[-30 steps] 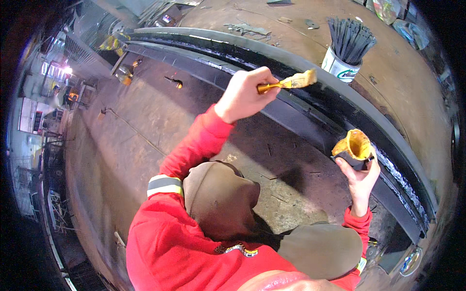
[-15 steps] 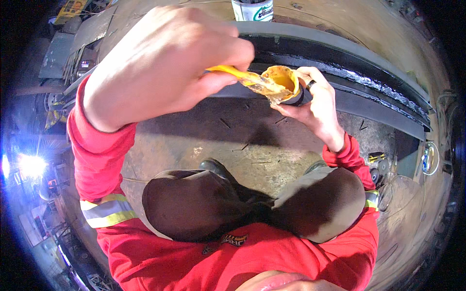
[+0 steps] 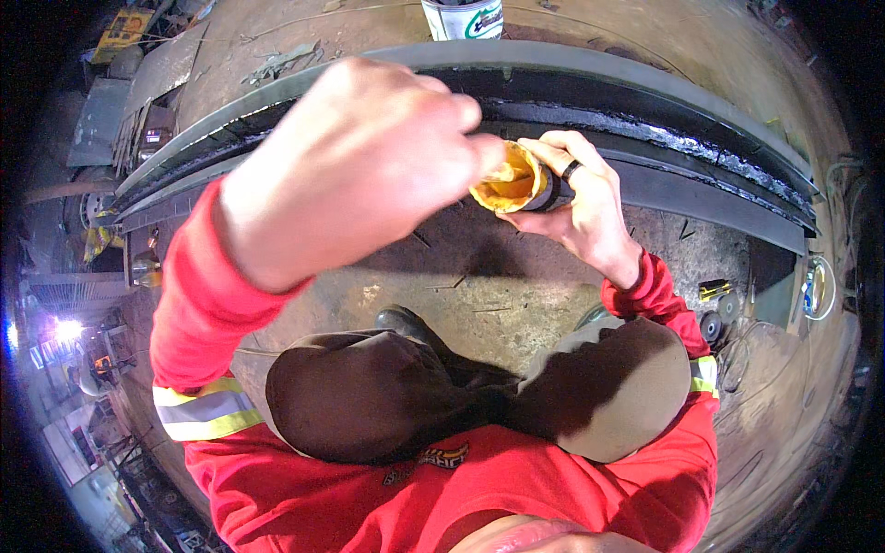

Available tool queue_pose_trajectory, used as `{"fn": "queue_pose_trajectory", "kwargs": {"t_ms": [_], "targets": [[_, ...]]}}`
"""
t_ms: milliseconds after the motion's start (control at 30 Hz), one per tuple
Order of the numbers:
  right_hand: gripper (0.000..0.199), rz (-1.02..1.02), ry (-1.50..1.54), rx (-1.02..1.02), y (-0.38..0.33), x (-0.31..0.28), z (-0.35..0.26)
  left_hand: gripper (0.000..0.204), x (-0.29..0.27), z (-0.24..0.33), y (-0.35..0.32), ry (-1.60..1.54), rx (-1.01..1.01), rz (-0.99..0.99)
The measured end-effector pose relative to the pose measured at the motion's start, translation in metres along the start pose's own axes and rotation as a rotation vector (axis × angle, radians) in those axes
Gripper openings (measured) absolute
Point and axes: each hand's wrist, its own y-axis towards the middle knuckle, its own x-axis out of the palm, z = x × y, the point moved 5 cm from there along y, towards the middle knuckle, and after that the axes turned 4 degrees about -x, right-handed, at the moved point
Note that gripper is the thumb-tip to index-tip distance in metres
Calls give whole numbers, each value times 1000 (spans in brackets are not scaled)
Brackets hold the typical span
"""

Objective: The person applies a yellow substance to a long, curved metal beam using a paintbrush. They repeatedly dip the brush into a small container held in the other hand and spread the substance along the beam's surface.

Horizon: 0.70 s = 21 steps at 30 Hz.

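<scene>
Workshop floor, one steel beam (image 3: 645, 111), right hand (image 3: 581, 198) gripping one paint-smeared cup (image 3: 521, 180), left hand (image 3: 359, 157) closed.

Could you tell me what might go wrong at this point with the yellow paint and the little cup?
The small cup, smeared with yellow paint, is tilted in the right hand, so paint might drip onto the brown trousers. The left hand hides the cup's mouth, so the dip is partly blind and could smear the fingers.

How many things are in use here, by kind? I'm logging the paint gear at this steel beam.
Small black cups smeared with yellow paint, held in the right hand: 1
White cans standing behind the beam: 1
Long dark steel beams: 1
Hands at the cup, counting the left hand: 2
Total: 5
</scene>
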Motion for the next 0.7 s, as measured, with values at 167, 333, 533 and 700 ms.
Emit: {"fn": "queue_pose_trajectory", "kwargs": {"t_ms": [167,333,533,700], "targets": [[69,5,-45,-132,-1,1,1,13,27,-11,-5,-251,-92,-49],[64,18,-64,-25,5,0,1,12,29,-61,-61,-780,-447,6],[61,27,-70,40,6,-1,4,16,74,-65,-103,-1133,-744,142],[61,0,-107,131,5,0,8,18,93,-65,-121,-1230,-817,165]]}}
